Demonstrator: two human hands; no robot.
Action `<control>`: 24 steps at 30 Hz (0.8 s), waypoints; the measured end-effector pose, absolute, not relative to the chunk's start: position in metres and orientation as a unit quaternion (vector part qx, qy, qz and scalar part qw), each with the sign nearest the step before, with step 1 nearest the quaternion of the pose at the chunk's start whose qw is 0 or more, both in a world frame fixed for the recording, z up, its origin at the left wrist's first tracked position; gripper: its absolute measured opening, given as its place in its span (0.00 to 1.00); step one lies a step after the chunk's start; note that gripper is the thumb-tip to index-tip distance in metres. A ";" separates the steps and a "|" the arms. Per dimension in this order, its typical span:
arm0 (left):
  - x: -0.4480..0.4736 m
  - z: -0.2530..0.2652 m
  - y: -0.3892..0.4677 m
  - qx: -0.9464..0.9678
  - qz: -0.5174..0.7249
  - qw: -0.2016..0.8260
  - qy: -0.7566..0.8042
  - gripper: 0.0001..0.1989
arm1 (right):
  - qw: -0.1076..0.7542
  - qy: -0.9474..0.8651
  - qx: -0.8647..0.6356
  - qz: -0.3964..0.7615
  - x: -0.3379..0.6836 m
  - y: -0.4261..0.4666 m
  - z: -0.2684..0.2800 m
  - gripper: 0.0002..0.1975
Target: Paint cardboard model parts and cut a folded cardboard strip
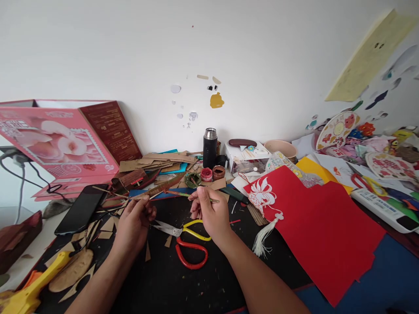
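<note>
Pinched in my left hand (137, 213) is a narrow brown cardboard strip (165, 185) that slants up to the right. My right hand (212, 209) is closed round a thin paintbrush (179, 193), whose reddish tip points left, close to the strip. I cannot tell whether the tip touches it. Just beyond my hands stand small paint pots: a green one (192, 179), a red one (206, 175) and a brown one (218, 172). Scissors (176, 232) with one yellow and one red handle lie spread on the black mat (157, 283) between my forearms.
A black phone (81, 209), cardboard scraps (107, 225) and a yellow glue gun (46, 277) are on the left. A pink box (62, 144) stands behind. At the back is a black flask (210, 148). Large red paper (321, 222) with a white tassel (262, 237) covers the right side.
</note>
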State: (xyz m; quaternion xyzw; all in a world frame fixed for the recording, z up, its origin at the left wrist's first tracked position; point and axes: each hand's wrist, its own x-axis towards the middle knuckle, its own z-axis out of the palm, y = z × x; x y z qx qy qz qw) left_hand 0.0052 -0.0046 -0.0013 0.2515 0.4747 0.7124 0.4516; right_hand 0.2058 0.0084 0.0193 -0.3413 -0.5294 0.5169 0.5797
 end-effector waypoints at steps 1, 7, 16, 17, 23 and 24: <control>0.005 -0.001 -0.004 0.248 0.714 0.451 0.474 0.22 | 0.582 -0.522 -0.347 0.518 0.207 0.009 0.020 0.30; 0.002 -0.002 -0.004 0.244 0.718 0.450 0.472 0.21 | 0.585 -0.523 -0.335 0.521 0.207 0.007 0.021 0.31; 0.003 -0.006 -0.005 0.268 0.705 0.456 0.473 0.21 | 0.575 -0.544 -0.323 0.519 0.204 0.006 0.020 0.31; 0.004 -0.006 -0.005 0.264 0.705 0.457 0.473 0.21 | 0.577 -0.538 -0.331 0.518 0.205 0.007 0.020 0.31; 0.004 -0.002 -0.005 0.243 0.708 0.458 0.479 0.21 | 0.587 -0.513 -0.346 0.521 0.207 0.009 0.022 0.32; 0.004 -0.002 -0.004 0.245 0.708 0.455 0.481 0.21 | 0.585 -0.519 -0.341 0.521 0.206 0.008 0.022 0.32</control>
